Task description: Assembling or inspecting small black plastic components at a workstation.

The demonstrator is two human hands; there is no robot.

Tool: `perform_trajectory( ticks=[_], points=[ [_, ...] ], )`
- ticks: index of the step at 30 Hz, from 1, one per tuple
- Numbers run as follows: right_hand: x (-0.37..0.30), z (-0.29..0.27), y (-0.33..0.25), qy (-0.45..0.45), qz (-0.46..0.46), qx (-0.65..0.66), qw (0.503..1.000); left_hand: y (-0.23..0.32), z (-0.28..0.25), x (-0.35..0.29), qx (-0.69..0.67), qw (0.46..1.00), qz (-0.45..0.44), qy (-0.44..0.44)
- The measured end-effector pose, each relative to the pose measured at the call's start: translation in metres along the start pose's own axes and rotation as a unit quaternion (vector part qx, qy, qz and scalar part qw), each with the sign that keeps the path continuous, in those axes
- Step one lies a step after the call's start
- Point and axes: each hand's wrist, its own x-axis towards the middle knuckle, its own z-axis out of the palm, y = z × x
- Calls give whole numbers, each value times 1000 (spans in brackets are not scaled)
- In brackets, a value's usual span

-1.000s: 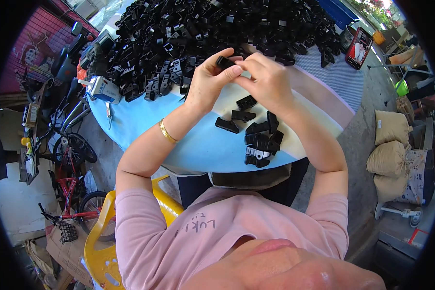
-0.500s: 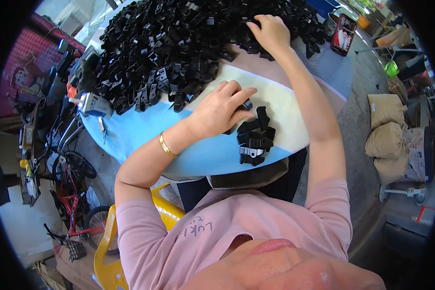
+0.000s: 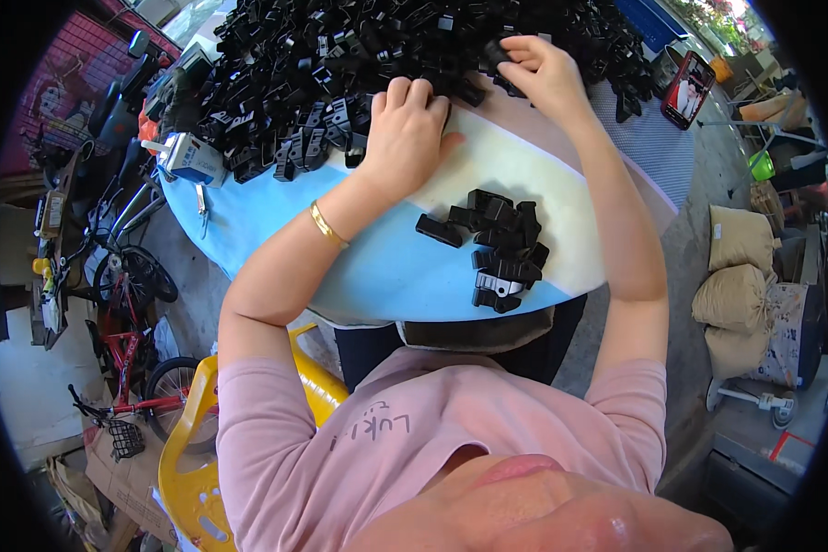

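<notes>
A big heap of small black plastic clips [image 3: 340, 55], some with metal bits, covers the far part of the table. My right hand [image 3: 554, 81] is at the heap's near right side, its thumb and fingers pinched on a black plastic clip [image 3: 496, 52]. My left hand [image 3: 407, 133] lies over the heap's near edge, knuckles bent and thumb held apart; its fingertips are hidden, touching the black pieces. Closer to me, a small separate cluster of black clips [image 3: 497, 221] sits on the pale cloth, one with a silvery face [image 3: 499, 284].
The blue and cream cloth [image 3: 377, 267] covers a rounded table. At left are a small blue-white box [image 3: 193, 159] and a metal clipper [image 3: 202, 204]. A phone [image 3: 688, 90] stands at far right. A yellow chair [image 3: 189, 460], a red bicycle [image 3: 133, 368] and sacks [image 3: 734, 285] surround me.
My left hand has moved from beside the small cluster up to the heap's edge, leaving its dark piece at the cluster. My right hand has a clip pinched in it.
</notes>
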Motion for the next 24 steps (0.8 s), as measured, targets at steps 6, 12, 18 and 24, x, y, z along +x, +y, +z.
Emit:
perform_trajectory(
  ticks=[6, 12, 18, 24],
  points=[
    [-31, 10, -24, -101, 44, 197, 974, 12, 10, 5, 121, 989, -36, -76],
    [-38, 6, -33, -111, 102, 287, 946, 13, 12, 4, 131, 989, -19, -71],
    [-43, 5, -41, -11, -56, 253, 966, -1, -11, 16, -357, 905, -227, 40],
    [-44, 8, -53, 69, -421, -35, 904, -16, -33, 13, -739, 511, -415, -141]
  ],
)
